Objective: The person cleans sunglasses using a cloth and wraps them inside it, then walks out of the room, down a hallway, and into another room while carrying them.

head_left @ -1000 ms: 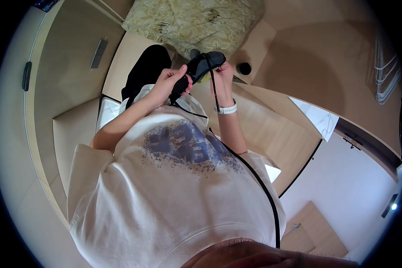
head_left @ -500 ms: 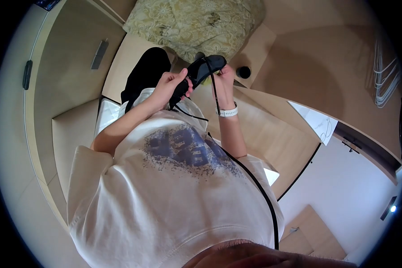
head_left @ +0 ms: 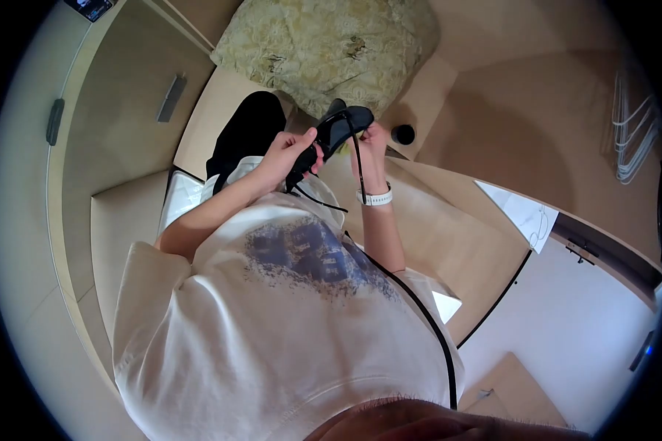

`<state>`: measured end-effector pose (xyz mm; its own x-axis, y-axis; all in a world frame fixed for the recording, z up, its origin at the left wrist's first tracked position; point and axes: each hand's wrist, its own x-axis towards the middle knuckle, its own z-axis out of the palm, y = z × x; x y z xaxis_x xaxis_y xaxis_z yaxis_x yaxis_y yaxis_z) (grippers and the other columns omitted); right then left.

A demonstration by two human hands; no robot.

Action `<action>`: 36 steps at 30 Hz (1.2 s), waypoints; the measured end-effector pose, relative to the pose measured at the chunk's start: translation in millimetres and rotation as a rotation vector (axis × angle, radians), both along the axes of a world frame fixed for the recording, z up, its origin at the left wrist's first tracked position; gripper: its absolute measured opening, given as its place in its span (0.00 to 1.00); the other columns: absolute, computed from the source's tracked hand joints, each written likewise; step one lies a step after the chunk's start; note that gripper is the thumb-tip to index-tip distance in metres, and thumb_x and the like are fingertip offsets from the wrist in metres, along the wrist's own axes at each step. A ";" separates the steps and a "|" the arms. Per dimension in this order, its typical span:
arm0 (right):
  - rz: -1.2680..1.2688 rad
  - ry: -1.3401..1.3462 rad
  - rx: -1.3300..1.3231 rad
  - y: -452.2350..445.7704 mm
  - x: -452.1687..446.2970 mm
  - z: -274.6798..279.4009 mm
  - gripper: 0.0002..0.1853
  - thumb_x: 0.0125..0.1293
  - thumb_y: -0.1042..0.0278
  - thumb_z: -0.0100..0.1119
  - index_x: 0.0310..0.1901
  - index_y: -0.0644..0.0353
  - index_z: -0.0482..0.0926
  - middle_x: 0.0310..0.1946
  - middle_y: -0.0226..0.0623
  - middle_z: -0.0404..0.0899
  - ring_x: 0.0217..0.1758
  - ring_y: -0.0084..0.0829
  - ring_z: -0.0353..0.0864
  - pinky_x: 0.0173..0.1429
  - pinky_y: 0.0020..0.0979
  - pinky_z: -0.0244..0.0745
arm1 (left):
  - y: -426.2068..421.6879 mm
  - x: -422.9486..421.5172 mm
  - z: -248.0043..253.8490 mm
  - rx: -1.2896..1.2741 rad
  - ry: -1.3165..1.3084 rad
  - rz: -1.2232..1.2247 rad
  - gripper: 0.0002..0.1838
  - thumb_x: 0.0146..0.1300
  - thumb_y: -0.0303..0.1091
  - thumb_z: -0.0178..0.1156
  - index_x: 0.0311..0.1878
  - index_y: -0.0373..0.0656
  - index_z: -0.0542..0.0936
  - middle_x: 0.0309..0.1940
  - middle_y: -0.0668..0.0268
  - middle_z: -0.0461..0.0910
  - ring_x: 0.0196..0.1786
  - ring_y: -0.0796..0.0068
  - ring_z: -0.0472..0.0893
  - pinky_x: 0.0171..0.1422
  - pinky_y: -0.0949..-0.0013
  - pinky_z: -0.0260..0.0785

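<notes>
A glossy black sandal point(head_left: 336, 132) with thin straps is held up between my two hands, beyond my lap. My left hand point(head_left: 296, 153) is closed round its nearer end, thumb lying along the top. At the far right end, my right hand point(head_left: 373, 145) has its fingers bent against the sandal's edge; they are partly hidden. One thin strap hangs over my right wrist, which wears a white watch point(head_left: 376, 198). Another strap dangles below my left hand. A small yellow-green piece point(head_left: 343, 149) shows under the sandal beside my right fingers; its kind cannot be made out.
Ahead lies a patterned yellow-green cushion or bundle point(head_left: 331, 51). A small black round object point(head_left: 403, 134) stands on the wooden surface to its right. White wire hangers point(head_left: 632, 136) hang at the far right. A cabinet door with a handle point(head_left: 171, 98) is at left.
The whole view has shifted slightly, so everything sits a little lower. The sandal has tilted a little, showing more of a black projecting part at its top. Both hands keep their places on it.
</notes>
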<state>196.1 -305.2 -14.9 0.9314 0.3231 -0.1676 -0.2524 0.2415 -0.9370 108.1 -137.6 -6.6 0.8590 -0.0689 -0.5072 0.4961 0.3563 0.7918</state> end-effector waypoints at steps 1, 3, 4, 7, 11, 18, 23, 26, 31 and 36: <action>0.061 -0.074 -0.011 2.4 -1.9 7.4 0.09 0.58 0.88 0.58 0.38 0.65 0.80 0.35 0.25 0.83 0.39 0.18 0.79 0.46 0.24 0.74 | -1.7 -0.4 -1.1 -0.006 0.008 -0.016 0.30 0.76 0.58 0.53 0.32 0.37 0.83 0.25 0.65 0.83 0.26 0.78 0.82 0.29 0.75 0.72; 0.123 -0.145 -0.020 -0.8 -4.1 2.4 0.09 0.58 0.87 0.58 0.38 0.65 0.80 0.34 0.25 0.83 0.39 0.19 0.79 0.47 0.24 0.74 | -3.8 -1.6 -4.8 0.013 0.011 -0.014 0.30 0.76 0.58 0.53 0.33 0.37 0.83 0.26 0.65 0.83 0.26 0.78 0.82 0.29 0.75 0.72; 0.155 -0.194 -0.129 -5.7 -5.8 -10.6 0.09 0.58 0.87 0.59 0.39 0.66 0.80 0.34 0.25 0.83 0.40 0.19 0.79 0.47 0.24 0.74 | -4.6 -2.8 -6.1 0.030 0.013 -0.011 0.31 0.76 0.58 0.52 0.33 0.37 0.83 0.26 0.65 0.83 0.26 0.78 0.82 0.29 0.75 0.72; 0.178 -0.132 -0.165 -15.0 -7.9 -9.5 0.08 0.59 0.85 0.60 0.40 0.66 0.81 0.34 0.25 0.83 0.40 0.19 0.79 0.46 0.24 0.74 | -7.0 -3.7 -4.2 0.050 0.042 -0.019 0.31 0.76 0.59 0.52 0.33 0.37 0.83 0.26 0.65 0.83 0.27 0.78 0.82 0.29 0.75 0.72; 0.130 0.021 -0.007 -24.7 0.1 -20.0 0.07 0.62 0.84 0.61 0.40 0.64 0.81 0.36 0.26 0.83 0.40 0.17 0.79 0.46 0.22 0.74 | -11.7 0.6 -0.1 0.036 0.051 -0.043 0.29 0.77 0.56 0.51 0.33 0.37 0.82 0.27 0.64 0.83 0.27 0.76 0.82 0.31 0.73 0.73; 0.064 -0.037 -0.012 -19.7 -7.8 -26.8 0.09 0.60 0.85 0.61 0.41 0.65 0.80 0.37 0.27 0.83 0.41 0.20 0.79 0.47 0.24 0.74 | -17.1 4.8 -7.5 0.038 0.064 -0.084 0.29 0.77 0.57 0.51 0.33 0.38 0.82 0.26 0.64 0.83 0.27 0.76 0.82 0.30 0.73 0.73; 0.103 -0.031 -0.041 -26.1 -7.8 -39.4 0.09 0.57 0.85 0.61 0.39 0.65 0.81 0.35 0.26 0.82 0.39 0.19 0.78 0.47 0.24 0.74 | -18.1 8.0 -6.7 0.069 0.086 -0.128 0.30 0.77 0.57 0.50 0.33 0.38 0.82 0.26 0.64 0.83 0.26 0.76 0.82 0.29 0.73 0.73; 0.068 -0.032 -0.012 -35.8 -5.0 -33.6 0.10 0.55 0.85 0.61 0.39 0.65 0.81 0.34 0.25 0.82 0.38 0.19 0.78 0.46 0.24 0.74 | -21.6 8.7 -8.6 0.056 0.091 -0.176 0.31 0.77 0.58 0.50 0.33 0.37 0.83 0.26 0.64 0.83 0.26 0.76 0.82 0.29 0.73 0.73; 0.201 -0.039 0.028 -47.3 2.1 -24.2 0.10 0.55 0.85 0.61 0.40 0.65 0.81 0.35 0.25 0.82 0.39 0.18 0.78 0.46 0.23 0.74 | -28.6 10.3 -9.2 0.025 0.099 -0.220 0.31 0.76 0.59 0.50 0.33 0.37 0.82 0.25 0.65 0.82 0.26 0.77 0.82 0.27 0.74 0.72; 0.157 -0.087 -0.028 -49.5 -3.5 -33.3 0.10 0.56 0.85 0.61 0.40 0.65 0.80 0.35 0.25 0.82 0.39 0.18 0.77 0.46 0.22 0.73 | -30.7 10.1 -14.3 0.015 0.094 -0.225 0.31 0.76 0.59 0.50 0.33 0.37 0.82 0.25 0.65 0.82 0.26 0.77 0.82 0.27 0.74 0.71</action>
<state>192.6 -354.7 -48.2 0.8814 0.4617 -0.0995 -0.2026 0.1793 -0.9627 118.1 -168.3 -20.9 0.7719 -0.2453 -0.5865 0.6334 0.2172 0.7427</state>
